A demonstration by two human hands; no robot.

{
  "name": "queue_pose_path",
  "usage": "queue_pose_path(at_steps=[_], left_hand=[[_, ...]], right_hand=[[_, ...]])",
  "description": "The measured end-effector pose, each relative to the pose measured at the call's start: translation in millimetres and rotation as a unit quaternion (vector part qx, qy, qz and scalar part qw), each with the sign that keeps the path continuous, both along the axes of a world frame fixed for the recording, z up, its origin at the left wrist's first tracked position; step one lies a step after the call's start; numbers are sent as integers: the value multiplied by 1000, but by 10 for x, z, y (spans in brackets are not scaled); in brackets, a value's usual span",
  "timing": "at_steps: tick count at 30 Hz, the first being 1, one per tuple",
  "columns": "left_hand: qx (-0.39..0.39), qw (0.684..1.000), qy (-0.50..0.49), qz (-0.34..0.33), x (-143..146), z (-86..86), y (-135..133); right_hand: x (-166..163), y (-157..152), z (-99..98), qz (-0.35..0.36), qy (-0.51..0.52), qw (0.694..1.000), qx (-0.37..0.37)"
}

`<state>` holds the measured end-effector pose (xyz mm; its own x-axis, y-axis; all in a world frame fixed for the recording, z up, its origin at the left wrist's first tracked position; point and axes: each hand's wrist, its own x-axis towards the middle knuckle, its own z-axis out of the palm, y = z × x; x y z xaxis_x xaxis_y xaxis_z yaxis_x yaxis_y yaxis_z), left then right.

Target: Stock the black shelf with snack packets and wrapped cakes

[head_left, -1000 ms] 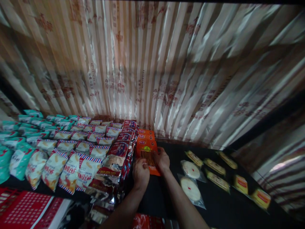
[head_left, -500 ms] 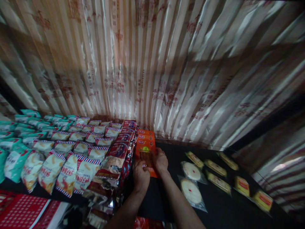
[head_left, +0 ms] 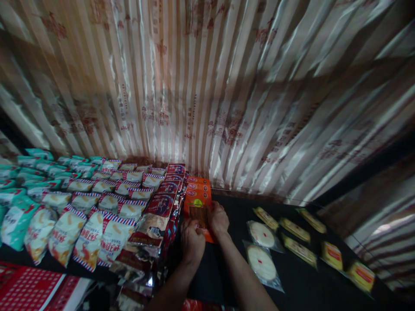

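Both my hands hold an orange snack packet (head_left: 198,208) with a clear window, lying at the front of a short row of like orange packets on a dark table (head_left: 301,280). My left hand (head_left: 192,242) is curled on the packet's near left edge. My right hand (head_left: 218,219) grips its right side, fingers closed. Directly left of the orange row runs a row of dark red packets (head_left: 162,204).
Rows of white, red-and-blue striped snack bags (head_left: 87,235) and teal bags (head_left: 16,218) fill the left. Round pale cakes in clear wrap (head_left: 261,262) and small yellow packets (head_left: 331,255) lie to the right. A striped shiny curtain (head_left: 207,86) hangs behind. A red patterned sheet (head_left: 32,291) lies at bottom left.
My hands and the orange packet have shifted slightly away from me, toward the row. The view has drifted a little, so the bags on the left sit further left.
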<state>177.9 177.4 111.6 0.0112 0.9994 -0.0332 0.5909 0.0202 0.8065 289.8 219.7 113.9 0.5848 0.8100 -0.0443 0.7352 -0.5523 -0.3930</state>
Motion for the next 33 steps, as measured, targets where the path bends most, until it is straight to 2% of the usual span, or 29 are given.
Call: queue_pose_path(at_steps=[11, 18, 22, 28, 31, 33], left_hand=[[-14, 1000, -1, -12, 25, -26, -1], [-46, 998, 36, -40, 11, 48, -43], [-32, 997, 49, -49, -14, 73, -84], [39, 997, 24, -64, -40, 100, -284], [68, 994, -34, -85, -122, 123, -549], [95, 984, -84, -123, -253, 107, -800]], right_hand=[[-23, -3, 31, -15, -3, 1000, -21], [-34, -36, 18, -11, -8, 1000, -8], [-47, -72, 16, -16, -17, 1000, -1], [-114, -280, 74, -4, -16, 997, 70], [-207, -545, 107, -10, 29, 989, 147], [-313, -816, 100, -6, 71, 977, 202]])
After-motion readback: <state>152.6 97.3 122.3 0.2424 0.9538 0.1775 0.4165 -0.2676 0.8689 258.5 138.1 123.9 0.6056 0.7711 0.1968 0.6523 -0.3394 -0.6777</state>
